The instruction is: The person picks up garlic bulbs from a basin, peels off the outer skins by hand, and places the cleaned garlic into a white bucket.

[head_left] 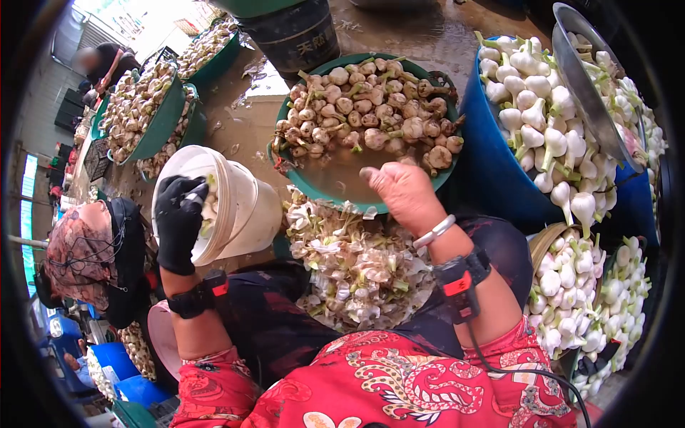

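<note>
My left hand, in a black glove, is at the mouth of a tilted white bucket with some garlic inside; its fingers are curled, and what they hold is too hidden to name. My bare right hand is closed with the thumb raised, over the near edge of a green basin; anything inside its grip is out of sight. Unpeeled garlic bulbs with brownish skins fill much of that basin. Below it, garlic peelings are heaped between my legs.
At the right, a blue tub holds white garlic, with a metal basin leaning on it and more garlic below. A black bucket stands beyond the green basin. Baskets of garlic and a person in a patterned head covering are at left.
</note>
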Demonstrator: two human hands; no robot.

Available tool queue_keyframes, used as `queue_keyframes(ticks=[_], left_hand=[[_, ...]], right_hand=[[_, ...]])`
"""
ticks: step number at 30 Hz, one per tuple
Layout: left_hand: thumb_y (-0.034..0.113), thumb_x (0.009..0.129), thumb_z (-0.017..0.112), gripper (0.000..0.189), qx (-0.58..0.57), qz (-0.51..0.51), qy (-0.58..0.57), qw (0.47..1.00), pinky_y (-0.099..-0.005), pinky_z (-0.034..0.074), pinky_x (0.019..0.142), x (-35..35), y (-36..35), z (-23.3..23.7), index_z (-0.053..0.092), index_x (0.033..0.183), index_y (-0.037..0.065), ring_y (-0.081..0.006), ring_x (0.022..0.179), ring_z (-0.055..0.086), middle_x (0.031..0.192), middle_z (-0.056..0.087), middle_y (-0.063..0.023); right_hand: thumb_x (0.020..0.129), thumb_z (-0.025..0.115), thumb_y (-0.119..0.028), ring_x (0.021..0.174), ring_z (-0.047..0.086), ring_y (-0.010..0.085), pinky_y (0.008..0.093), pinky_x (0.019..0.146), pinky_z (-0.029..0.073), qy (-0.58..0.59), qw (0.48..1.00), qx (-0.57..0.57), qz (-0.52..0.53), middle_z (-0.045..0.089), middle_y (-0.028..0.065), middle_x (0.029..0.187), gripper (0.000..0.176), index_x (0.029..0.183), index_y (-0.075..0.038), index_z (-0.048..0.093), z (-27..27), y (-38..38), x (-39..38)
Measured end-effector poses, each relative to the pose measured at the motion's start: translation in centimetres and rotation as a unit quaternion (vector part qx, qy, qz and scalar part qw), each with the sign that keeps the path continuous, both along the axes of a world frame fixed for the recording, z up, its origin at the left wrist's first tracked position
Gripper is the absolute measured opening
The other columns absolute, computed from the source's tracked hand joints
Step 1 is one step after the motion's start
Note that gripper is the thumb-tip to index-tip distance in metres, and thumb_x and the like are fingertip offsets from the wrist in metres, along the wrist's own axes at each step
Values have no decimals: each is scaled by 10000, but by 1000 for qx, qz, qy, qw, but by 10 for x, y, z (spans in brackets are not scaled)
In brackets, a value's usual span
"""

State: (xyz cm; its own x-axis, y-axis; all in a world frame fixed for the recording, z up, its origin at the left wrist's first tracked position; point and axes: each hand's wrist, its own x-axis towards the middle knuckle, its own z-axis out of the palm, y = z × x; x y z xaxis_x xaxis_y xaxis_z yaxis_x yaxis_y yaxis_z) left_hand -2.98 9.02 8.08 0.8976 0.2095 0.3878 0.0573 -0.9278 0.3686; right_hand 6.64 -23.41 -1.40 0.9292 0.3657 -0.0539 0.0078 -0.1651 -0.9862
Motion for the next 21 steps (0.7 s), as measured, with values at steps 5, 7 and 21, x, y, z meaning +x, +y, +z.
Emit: queue_keyframes(ticks=[5,7,21], left_hand=[[141,778,691,157,-69,-147,141,977,-355,493,731,90,-46,-74,695,902,44,-284,830,627,831,659,-146],[232,773,668,248,-36,-136,212,967,-396,493,822,127,-46,-129,698,959,71,-329,921,621,964,655,-165],[313,694,693,390,154,-82,309,935,-436,451,865,254,-55,-240,674,1066,197,-342,1010,575,1041,635,-98]], right_hand=[[889,622,-156,531,384,19,217,463,324,171,966,181,-72,456,-57,600,215,715,-67,533,17,3,8],[832,644,-88,596,445,38,218,525,388,138,970,153,-126,521,-45,656,128,749,-14,581,13,8,9],[735,590,-70,600,551,313,374,586,466,-25,999,-17,-38,551,132,657,43,723,-35,613,10,7,17]])
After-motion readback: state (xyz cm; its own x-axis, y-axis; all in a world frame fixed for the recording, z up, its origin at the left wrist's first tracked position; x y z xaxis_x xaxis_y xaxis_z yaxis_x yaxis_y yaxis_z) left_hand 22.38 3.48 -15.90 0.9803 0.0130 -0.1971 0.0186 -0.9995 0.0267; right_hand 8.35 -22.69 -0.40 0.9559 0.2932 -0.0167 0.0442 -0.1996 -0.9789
